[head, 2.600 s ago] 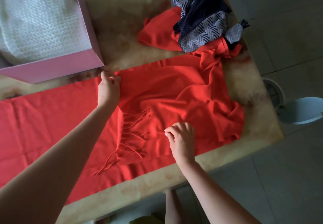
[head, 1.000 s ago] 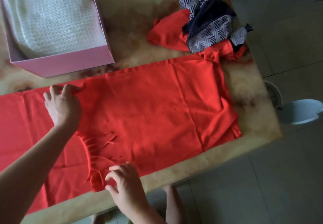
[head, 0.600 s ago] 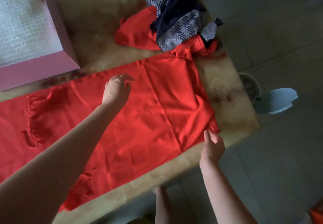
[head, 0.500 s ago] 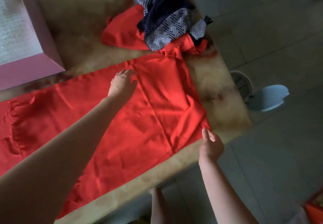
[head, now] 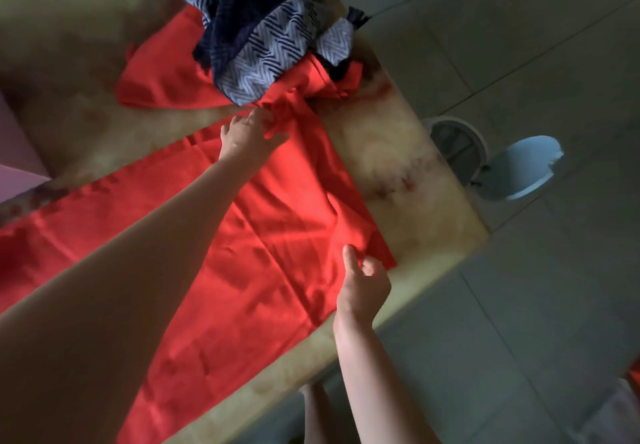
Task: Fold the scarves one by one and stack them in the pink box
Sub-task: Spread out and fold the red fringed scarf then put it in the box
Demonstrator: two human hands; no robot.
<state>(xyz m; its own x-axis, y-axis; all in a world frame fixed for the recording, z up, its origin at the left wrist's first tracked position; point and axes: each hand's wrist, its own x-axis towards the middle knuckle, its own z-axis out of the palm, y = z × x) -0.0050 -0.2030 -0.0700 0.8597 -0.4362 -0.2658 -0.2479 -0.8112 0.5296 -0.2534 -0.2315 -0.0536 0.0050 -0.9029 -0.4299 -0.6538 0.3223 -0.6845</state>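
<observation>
Nearest us, our right hand (head: pixel 363 284) pinches the near corner of the long red fabric scarf (head: pixel 277 236), which lies flat on the yellow marbled table (head: pixel 408 166). At the scarf's far corner our left hand (head: pixel 246 134) rests on bunched cloth; we cannot tell whether it grips. We judge a fold is starting, and both corners must lift together. Beyond the scarf sit a crumpled navy-and-white zigzag scarf (head: pixel 263 38) and the pink cardboard box (head: pixel 15 153).

Red scarf (head: pixel 277 236) spread on marbled table (head: pixel 415 208), left hand (head: pixel 247 134) at far corner, right hand (head: pixel 363 286) pinching near corner
</observation>
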